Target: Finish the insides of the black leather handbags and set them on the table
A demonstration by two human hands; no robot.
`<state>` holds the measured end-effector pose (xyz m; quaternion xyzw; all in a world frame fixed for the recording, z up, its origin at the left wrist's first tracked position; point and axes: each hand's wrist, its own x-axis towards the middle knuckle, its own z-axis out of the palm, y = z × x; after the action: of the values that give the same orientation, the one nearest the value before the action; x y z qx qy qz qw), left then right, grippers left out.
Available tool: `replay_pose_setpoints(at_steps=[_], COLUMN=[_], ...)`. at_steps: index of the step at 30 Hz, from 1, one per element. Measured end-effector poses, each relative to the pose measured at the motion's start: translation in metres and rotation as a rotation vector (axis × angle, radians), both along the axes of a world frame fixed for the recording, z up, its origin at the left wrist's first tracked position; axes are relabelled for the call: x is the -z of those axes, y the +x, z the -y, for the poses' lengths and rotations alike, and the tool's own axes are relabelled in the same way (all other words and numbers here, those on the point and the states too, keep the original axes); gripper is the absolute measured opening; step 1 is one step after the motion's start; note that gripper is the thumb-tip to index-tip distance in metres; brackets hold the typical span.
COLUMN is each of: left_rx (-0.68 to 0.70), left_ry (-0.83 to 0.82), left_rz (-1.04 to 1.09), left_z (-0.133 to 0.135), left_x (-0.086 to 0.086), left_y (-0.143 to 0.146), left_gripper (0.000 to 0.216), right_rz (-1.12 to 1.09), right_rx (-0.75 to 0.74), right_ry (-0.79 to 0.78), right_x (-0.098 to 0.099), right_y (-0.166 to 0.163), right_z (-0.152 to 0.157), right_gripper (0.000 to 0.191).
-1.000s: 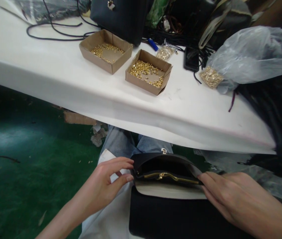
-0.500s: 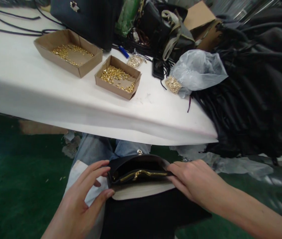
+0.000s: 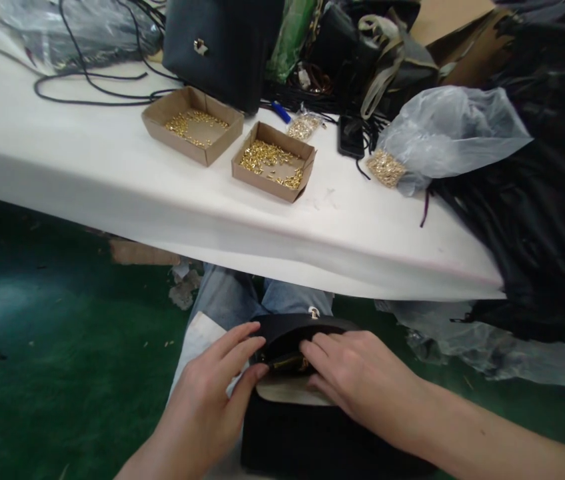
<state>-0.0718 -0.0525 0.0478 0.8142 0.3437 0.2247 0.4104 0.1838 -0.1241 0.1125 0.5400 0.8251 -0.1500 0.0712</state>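
A black handbag [image 3: 282,440] lies across my lap with its flap folded down toward me and its mouth facing up. A small metal turn lock [image 3: 314,312] sits on its far side. Inside the mouth shows a gold zipper [image 3: 286,364], partly covered by fingers. My left hand [image 3: 217,380] pinches the bag's left edge between thumb and fingers. With its fingers curled into the opening, my right hand [image 3: 357,377] grips the bag at the zipper; its fingertips are beside the zipper pull and partly hidden.
On the white table [image 3: 172,193] stand two cardboard trays, a larger tray [image 3: 200,152] and a smaller tray [image 3: 267,185], holding small gold parts. Behind them is another black bag [image 3: 217,60]. A phone [image 3: 350,137], a clear plastic bag [image 3: 457,133] and piled black straps [image 3: 552,220] lie rightward.
My right hand has moved from the bag's right edge leftward along the zipper, into the opening. My left hand stays at the left edge. The whole view has shifted.
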Motion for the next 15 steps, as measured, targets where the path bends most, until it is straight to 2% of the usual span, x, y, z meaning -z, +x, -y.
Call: replay_pose_setpoints(at_steps=[4, 11, 13, 15], left_rx=[-0.116, -0.142, -0.134, -0.079], left_ry=[-0.020, -0.173, -0.147, -0.074], left_rz=[0.079, 0.130, 0.138, 0.137], left_z=[-0.004, 0.000, -0.001, -0.006], left_x=[-0.001, 0.003, 0.004, 0.004], left_y=[0.006, 0.017, 0.015, 0.011], left_gripper=[0.017, 0.011, 0.016, 0.026], right_rz=[-0.091, -0.274, -0.286, -0.305], right_rx=[-0.144, -0.239, -0.176, -0.014], right_ry=[-0.019, -0.135, -0.149, -0.167], right_x=[0.011, 0.015, 0.018, 0.019], right_y=[0.004, 0.009, 0.008, 0.007], right_z=[0.003, 0.010, 0.014, 0.018], right_gripper=[0.014, 0.019, 0.016, 0.009])
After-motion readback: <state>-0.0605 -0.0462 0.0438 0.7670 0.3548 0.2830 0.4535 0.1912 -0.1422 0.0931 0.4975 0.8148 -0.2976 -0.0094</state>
